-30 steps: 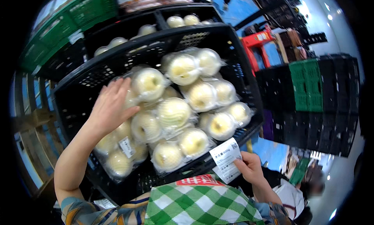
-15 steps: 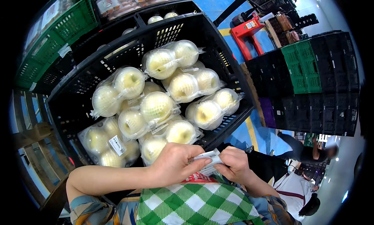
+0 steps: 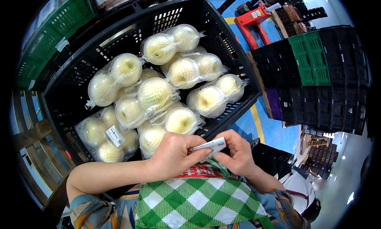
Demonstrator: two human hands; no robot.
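My left hand (image 3: 179,150) pinches a small folded strip of white printed labels (image 3: 211,147) between thumb and fingers, in front of my apron. Curled round the strip's right end is my right hand (image 3: 237,154), its thumb below and its index finger above. Just beyond my hands stands a black plastic crate (image 3: 119,34). It holds clear packs of pale yellow round fruit in foam nets, mostly two to a pack, such as one pack (image 3: 147,102) in the middle. A larger pack (image 3: 107,135) at the near left bears a white label (image 3: 115,136).
A green crate (image 3: 59,38) stands at the far left, above a wooden pallet (image 3: 35,137). Stacked black and green crates (image 3: 309,78) rise on the right. A red pallet jack (image 3: 254,22) sits on the blue floor behind. Someone in white (image 3: 297,189) is at the lower right.
The label strip has turned and looks more folded, with my right fingers shifted on its end. The crate sits slightly higher in view. A dark-clothed person at the right has left view.
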